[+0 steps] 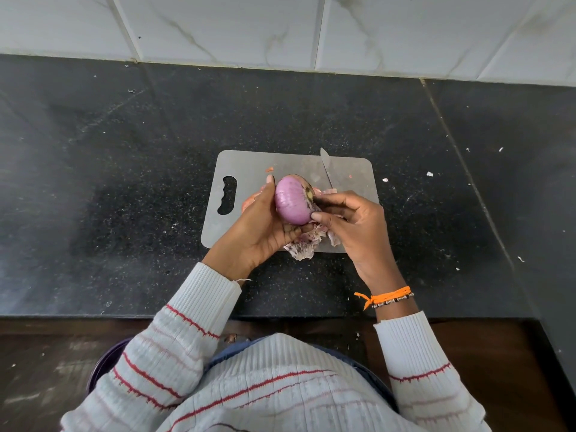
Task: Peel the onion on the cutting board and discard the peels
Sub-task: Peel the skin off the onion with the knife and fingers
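**Onion mid-peel, held over the board**

Left hand [258,226] cups the onion [293,201] from below, fingers curled round it, lifting it just above the near half of the cutting board [280,160], likely so skin drops onto the board. Right hand [349,219] pinches skin at the root end, presumably tearing off the last strip. Most of the onion shows bare purple. Knife [326,166] lies near the board's far edge, blade partly hidden, parked clear of the fingers. Peels [304,244] pile at the near edge, one overhanging onto the worktop [124,182]; not yet discarded.

Counts: one onion, one board, one knife, several loose peels.
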Available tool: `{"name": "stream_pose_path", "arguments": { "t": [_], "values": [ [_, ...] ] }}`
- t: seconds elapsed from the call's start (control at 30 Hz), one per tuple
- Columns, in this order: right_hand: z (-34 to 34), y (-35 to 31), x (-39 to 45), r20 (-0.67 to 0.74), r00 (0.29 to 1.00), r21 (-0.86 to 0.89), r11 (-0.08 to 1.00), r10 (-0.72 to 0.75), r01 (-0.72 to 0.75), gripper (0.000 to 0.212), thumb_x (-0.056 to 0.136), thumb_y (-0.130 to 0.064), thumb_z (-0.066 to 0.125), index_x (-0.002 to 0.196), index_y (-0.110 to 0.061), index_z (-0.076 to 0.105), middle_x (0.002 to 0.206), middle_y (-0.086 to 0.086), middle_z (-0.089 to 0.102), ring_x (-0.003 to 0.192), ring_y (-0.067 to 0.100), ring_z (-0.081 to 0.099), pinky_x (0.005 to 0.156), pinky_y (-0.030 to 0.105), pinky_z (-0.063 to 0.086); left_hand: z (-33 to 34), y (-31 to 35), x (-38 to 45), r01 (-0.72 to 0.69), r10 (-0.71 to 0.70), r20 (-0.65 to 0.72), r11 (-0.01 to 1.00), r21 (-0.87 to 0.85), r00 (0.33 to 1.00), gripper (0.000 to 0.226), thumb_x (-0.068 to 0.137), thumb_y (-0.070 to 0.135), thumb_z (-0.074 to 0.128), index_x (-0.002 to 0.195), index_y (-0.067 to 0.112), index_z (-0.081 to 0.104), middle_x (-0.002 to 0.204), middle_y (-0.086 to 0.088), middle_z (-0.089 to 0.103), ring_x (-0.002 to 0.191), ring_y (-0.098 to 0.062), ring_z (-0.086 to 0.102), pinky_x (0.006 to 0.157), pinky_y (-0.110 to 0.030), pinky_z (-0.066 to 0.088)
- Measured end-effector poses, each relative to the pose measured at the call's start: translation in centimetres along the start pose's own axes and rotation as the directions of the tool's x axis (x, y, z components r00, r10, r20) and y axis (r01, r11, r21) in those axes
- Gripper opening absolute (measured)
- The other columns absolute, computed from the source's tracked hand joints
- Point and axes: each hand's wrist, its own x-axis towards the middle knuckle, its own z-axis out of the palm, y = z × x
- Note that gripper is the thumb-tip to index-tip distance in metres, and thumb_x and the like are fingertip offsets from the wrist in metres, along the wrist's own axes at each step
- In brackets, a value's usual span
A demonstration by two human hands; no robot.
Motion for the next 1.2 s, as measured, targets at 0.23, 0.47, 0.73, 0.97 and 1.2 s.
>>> {"name": "stream_pose_path", "arguments": {
  "t": [0.23, 0.47, 0.73, 0.97, 1.2],
  "values": [
    [0.3, 0.5, 0.2, -0.102, 0.991, -0.170, 0.983, -0.084, 0.066, 0.014, 0.084, 0.000, 0.065, 0.090, -0.012, 0.068, 0.086, -0.002, 0.068, 0.083, 0.008, 0.066, 0.075, 0.021, 0.054, -0.1, -0.1, -0.2, 0.016, -0.023, 0.065, 0.994, 0.104, 0.998, 0.067, 0.089, 0.064, 0.025, 0.109, 0.009, 0.057, 0.074, -0.013, 0.067, 0.043, -0.014, 0.060, 0.040, -0.019, 0.051],
    [0.2, 1.6, 0.5, -0.210, 0.968, -0.396, 0.917, -0.138, 0.045, 0.020, 0.087, -0.002, 0.058, 0.101, -0.011, 0.068, 0.100, 0.002, 0.069, 0.095, 0.013, 0.065, 0.083, 0.028, 0.054, 0.0, -0.1, -0.3, 0.033, -0.040, 0.067, 0.995, 0.096, 0.997, 0.065, 0.090, 0.063, 0.028, 0.101, 0.009, 0.062, 0.078, -0.015, 0.069, 0.045, -0.015, 0.062, 0.044, -0.019, 0.052],
    [0.8, 0.9, 0.6, 0.107, 0.988, 0.175, 0.976, 0.113, -0.131, 0.055, 0.063, -0.032, 0.076, 0.115, -0.024, 0.059, 0.122, -0.001, 0.062, 0.116, 0.012, 0.058, 0.094, 0.032, 0.051, 0.1, 0.1, -0.1, 0.044, -0.051, 0.060, 0.993, 0.112, 0.997, 0.068, 0.091, 0.064, 0.019, 0.097, 0.008, 0.058, 0.058, -0.011, 0.064, 0.037, -0.013, 0.056, 0.040, -0.017, 0.048],
    [1.1, 0.9, 0.8, -0.004, 0.991, 0.277, 0.953, 0.132, -0.126, 0.023, 0.077, -0.011, 0.069, 0.100, -0.014, 0.066, 0.098, -0.001, 0.070, 0.096, 0.010, 0.066, 0.082, 0.026, 0.052, 0.2, 0.3, -0.4, 0.044, -0.049, 0.042, 0.992, 0.117, 0.998, 0.064, 0.092, 0.062, 0.022, 0.091, 0.009, 0.057, 0.059, -0.013, 0.064, 0.035, -0.012, 0.053, 0.038, -0.015, 0.045],
    [1.2, 0.8, 0.6, 0.050, 0.988, 0.247, 0.957, 0.146, -0.154, 0.041, 0.071, -0.022, 0.076, 0.108, -0.015, 0.063, 0.109, 0.000, 0.067, 0.103, 0.012, 0.064, 0.081, 0.026, 0.054, 0.0, 0.3, -0.3, 0.035, -0.044, 0.099, 0.995, 0.094, 0.994, 0.062, 0.092, 0.060, 0.022, 0.096, 0.009, 0.058, 0.064, -0.013, 0.065, 0.039, -0.013, 0.056, 0.039, -0.017, 0.048]
  ]
}}
